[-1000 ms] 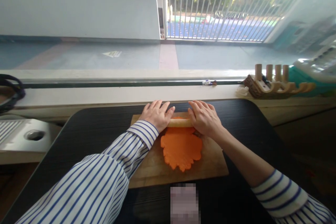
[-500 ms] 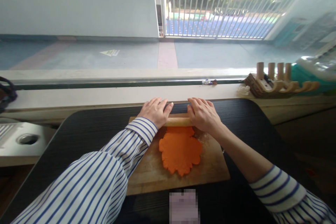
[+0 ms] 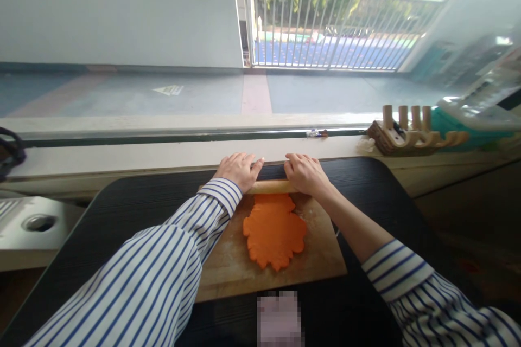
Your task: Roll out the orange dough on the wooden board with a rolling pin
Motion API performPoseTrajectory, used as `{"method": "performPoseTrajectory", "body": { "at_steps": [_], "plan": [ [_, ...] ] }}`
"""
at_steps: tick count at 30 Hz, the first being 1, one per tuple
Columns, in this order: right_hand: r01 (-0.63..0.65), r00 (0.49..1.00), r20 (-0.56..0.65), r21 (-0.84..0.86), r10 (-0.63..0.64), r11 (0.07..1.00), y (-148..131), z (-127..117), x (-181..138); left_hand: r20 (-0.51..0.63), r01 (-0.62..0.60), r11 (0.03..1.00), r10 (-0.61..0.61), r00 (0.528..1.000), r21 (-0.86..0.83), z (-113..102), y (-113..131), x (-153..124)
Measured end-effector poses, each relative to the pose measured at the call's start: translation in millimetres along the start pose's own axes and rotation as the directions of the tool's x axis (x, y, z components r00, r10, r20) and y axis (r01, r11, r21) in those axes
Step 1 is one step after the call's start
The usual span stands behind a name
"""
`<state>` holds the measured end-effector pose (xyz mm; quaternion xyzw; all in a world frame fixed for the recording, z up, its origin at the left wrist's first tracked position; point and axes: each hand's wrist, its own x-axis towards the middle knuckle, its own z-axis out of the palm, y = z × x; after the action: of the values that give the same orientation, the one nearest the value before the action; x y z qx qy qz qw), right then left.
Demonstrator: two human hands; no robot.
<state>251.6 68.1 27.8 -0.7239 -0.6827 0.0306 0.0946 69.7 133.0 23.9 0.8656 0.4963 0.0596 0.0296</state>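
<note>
A flat sheet of orange dough (image 3: 274, 231) with a ragged edge lies on a wooden board (image 3: 317, 252). A pale wooden rolling pin (image 3: 270, 187) rests across the far edge of the dough. My left hand (image 3: 237, 168) lies palm-down on the pin's left end, fingers stretched forward. On the pin's right end my right hand (image 3: 304, 172) presses the same way, fingers flat. Both forearms reach out over the board in blue-and-white striped sleeves.
The board sits on a dark table (image 3: 122, 211) against a white window sill (image 3: 171, 152). A wooden rack with pegs (image 3: 407, 133) stands on the sill at right. A white appliance (image 3: 28, 225) is at the left. A blurred patch (image 3: 280, 317) lies at the table's near edge.
Both hands and the rolling pin have moved away from me to the dough's far edge. More of the dough sheet is uncovered now. The view has shifted slightly.
</note>
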Motion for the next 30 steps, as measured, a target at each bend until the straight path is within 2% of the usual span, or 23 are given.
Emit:
{"method": "performPoseTrajectory", "body": {
  "at_steps": [9,17,30],
  "plan": [
    [0.055,0.991,-0.122,-0.027,-0.058,0.998,-8.2,-0.3,-34.9,0.011,-0.013,0.999,0.012,1.000,0.051,2.3,5.2,-34.2],
    [0.094,0.978,-0.182,-0.064,-0.105,0.993,-12.8,6.5,-62.5,0.012,-0.004,0.997,0.003,1.000,0.082,5.4,13.2,-62.2],
    [0.144,0.966,-0.203,-0.092,-0.160,0.985,-14.2,14.0,-103.5,-0.021,-0.055,0.995,0.057,0.998,0.078,1.6,21.9,-98.7]
  ]
}}
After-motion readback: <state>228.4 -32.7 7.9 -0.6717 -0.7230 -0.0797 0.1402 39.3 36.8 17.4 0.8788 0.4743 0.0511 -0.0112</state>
